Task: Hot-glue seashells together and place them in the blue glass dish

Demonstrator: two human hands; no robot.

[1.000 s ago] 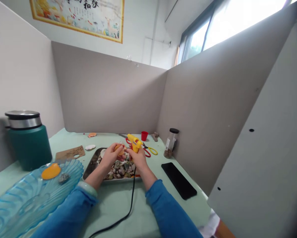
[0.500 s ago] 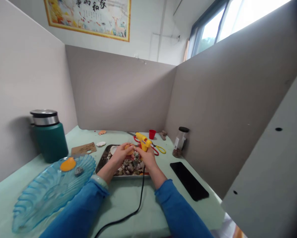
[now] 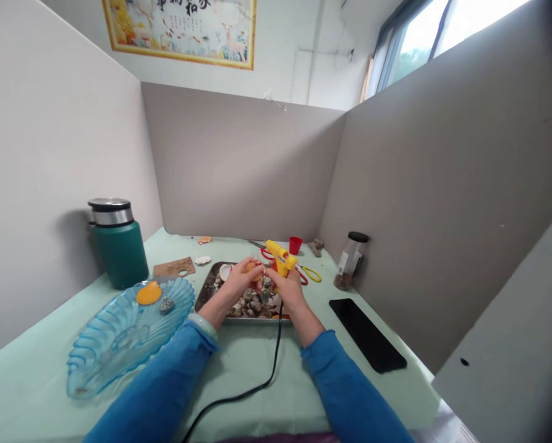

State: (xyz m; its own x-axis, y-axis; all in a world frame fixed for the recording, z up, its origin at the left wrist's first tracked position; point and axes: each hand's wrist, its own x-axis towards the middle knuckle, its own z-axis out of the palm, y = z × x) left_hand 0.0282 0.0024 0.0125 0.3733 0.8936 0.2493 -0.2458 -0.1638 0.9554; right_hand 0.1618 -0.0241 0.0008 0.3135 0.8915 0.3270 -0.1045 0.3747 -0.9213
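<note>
At far left on the green-covered counter (image 3: 243, 360) I note a teal vacuum flask (image 3: 121, 253), upright, lid on. Beside it lies a blue shell-patterned dish (image 3: 119, 344) bearing an orange disc (image 3: 149, 293) and a speckled grey stone (image 3: 167, 306); neither has shifted on the dish over the last second. Behind the dish lie a brown card (image 3: 174, 267) with cut-outs and a white shell (image 3: 202, 260).

At centre stands a metal tray (image 3: 206, 295) of shells and pebbles (image 3: 252, 304). Over it, the left hand (image 3: 242, 281) is closed in a pinch on an orange piece (image 3: 255, 269), probably shell, largely covered by the fingers. The right hand (image 3: 290, 290) is wrapped round a yellow glue gun (image 3: 282, 258), thumb brought close to the orange piece; whether it touches cannot be told. A black cable (image 3: 276, 357) runs from below this hand towards the person.

The one clear change is the person's head, which has turned leftward; the hands remain together over the tray with both items retained. I judge that work on the orange piece continues, with nothing set down. Any glue is too small to make out.

To the right: scissors (image 3: 312, 275), partly hidden, a red cup (image 3: 295, 245), a black-capped jar (image 3: 351, 261) and a black phone (image 3: 367, 335), lying flat.
</note>
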